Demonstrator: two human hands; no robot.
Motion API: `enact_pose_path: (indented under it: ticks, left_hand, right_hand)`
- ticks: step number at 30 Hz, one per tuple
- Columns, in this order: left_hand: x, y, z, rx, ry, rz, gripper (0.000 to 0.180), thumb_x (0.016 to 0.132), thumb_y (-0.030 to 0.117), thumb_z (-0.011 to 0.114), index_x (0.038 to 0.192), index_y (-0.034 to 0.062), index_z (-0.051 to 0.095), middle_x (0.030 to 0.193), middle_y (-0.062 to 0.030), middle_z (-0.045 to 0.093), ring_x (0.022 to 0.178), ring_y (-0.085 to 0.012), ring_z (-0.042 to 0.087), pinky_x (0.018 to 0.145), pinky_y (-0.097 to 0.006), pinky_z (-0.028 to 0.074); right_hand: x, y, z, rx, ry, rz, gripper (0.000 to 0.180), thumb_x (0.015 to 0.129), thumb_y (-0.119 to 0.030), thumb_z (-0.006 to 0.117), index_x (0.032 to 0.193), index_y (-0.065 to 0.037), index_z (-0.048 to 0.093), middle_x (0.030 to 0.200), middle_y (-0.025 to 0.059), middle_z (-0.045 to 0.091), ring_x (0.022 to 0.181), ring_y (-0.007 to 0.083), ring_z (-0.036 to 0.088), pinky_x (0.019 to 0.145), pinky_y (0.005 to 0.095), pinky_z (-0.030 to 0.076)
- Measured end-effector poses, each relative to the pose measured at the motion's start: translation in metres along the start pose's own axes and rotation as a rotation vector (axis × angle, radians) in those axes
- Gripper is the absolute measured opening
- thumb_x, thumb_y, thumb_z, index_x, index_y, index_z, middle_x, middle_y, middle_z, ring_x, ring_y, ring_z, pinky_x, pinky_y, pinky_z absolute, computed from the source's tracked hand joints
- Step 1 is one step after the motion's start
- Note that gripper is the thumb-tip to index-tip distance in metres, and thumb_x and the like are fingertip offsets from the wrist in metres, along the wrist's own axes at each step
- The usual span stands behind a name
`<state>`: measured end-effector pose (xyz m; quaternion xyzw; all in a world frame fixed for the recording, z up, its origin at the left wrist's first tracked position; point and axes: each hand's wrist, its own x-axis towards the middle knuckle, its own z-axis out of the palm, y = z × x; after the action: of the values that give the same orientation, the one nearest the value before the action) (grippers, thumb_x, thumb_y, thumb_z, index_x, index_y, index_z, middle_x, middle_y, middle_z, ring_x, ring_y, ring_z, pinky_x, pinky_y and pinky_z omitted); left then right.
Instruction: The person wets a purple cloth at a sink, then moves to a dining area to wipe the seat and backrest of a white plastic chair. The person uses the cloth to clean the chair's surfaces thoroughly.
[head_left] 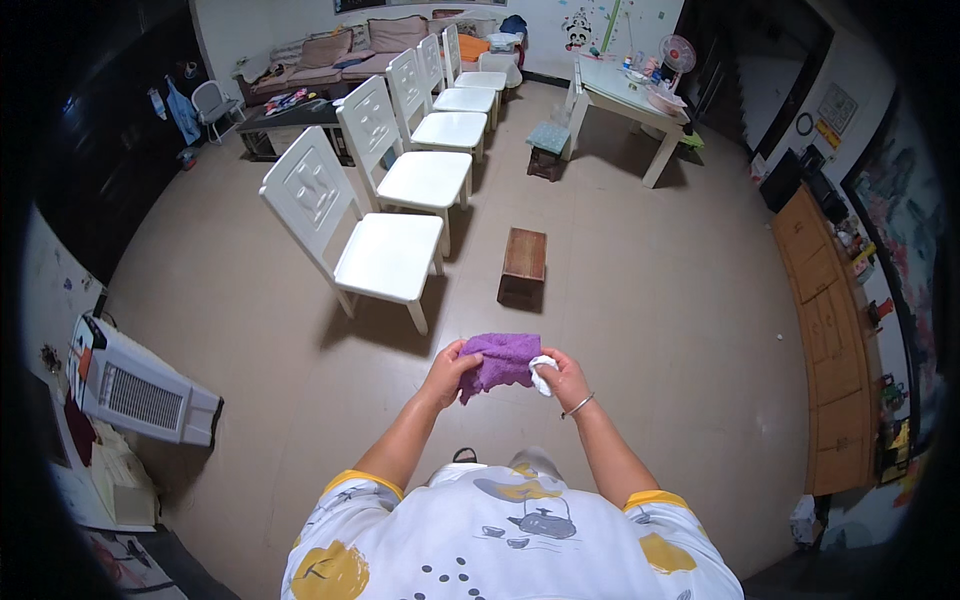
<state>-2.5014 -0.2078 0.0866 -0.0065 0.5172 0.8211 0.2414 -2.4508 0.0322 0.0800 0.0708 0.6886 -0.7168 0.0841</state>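
Note:
A purple cloth (503, 357) is stretched between my two hands in front of my body. My left hand (447, 372) grips its left edge, thumb on top. At the other end my right hand (566, 380) closes on the cloth's right edge and also on a small white cloth (543, 374), which bunches out by the thumb. The purple cloth's lower edge hangs loose and uneven. Beyond the hands, a small brown wooden stool (524, 254) stands on the floor, touched by neither hand.
Several white chairs (390, 257) stand in a row ahead on the left. A white table (620, 85) with a fan and small items is far right, a low stool (548, 138) beside it. A grey-white air cooler (145, 390) stands left, a wooden cabinet (825, 340) right.

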Motion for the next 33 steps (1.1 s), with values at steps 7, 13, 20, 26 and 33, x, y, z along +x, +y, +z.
enact_pose_path:
  ticks: [7,13,20,26,33]
  left_hand:
    - [0.158,0.041,-0.021,-0.195,-0.092,-0.030,0.033,0.091,0.012,0.057,0.122,0.0014,0.052,0.111,-0.0105,0.062,0.099,-0.0203,0.063,0.087,-0.036,0.053]
    - [0.270,0.076,-0.032,-0.481,-0.037,0.035,0.042,0.093,0.010,0.052,0.133,0.0016,0.043,0.124,-0.0151,0.056,0.112,-0.0255,0.059,0.097,-0.040,0.050]
    - [0.365,0.099,-0.070,-0.791,0.166,0.180,0.036,0.098,0.022,0.046,0.130,0.0037,0.047,0.127,-0.0145,0.057,0.115,-0.0264,0.058,0.101,-0.042,0.047]
    - [0.432,0.110,-0.127,-0.647,0.259,0.030,0.042,0.098,0.023,0.046,0.132,-0.0006,0.045,0.130,-0.0177,0.055,0.117,-0.0296,0.057,0.099,-0.045,0.048]
    - [0.538,0.156,-0.159,-0.589,0.365,-0.029,0.034,0.094,0.003,0.048,0.126,-0.0048,0.046,0.121,-0.0184,0.057,0.109,-0.0270,0.061,0.097,-0.039,0.050]
  right_hand:
    - [0.163,-0.015,-0.029,0.128,-0.250,0.143,0.044,0.087,-0.010,0.058,0.129,0.002,0.052,0.103,0.0047,0.065,0.084,0.0102,0.062,0.069,0.0263,0.052]
    - [0.342,-0.025,-0.061,0.262,-0.545,0.404,0.051,0.083,-0.004,0.054,0.133,0.000,0.049,0.101,0.0069,0.064,0.080,0.0145,0.062,0.067,0.0281,0.053]
    - [0.505,-0.035,-0.037,0.367,-0.774,0.567,0.025,0.093,-0.014,0.057,0.115,-0.003,0.056,0.093,0.0055,0.064,0.073,0.0143,0.063,0.063,0.0279,0.054]
    - [0.613,-0.042,-0.028,0.439,-0.637,0.443,0.017,0.091,-0.011,0.058,0.107,-0.005,0.059,0.094,0.0023,0.066,0.080,0.0122,0.064,0.072,0.0270,0.053]
    - [0.718,-0.052,-0.018,0.154,-0.439,0.368,0.028,0.091,-0.016,0.060,0.115,-0.003,0.060,0.096,0.0021,0.066,0.083,0.0122,0.063,0.073,0.0253,0.050]
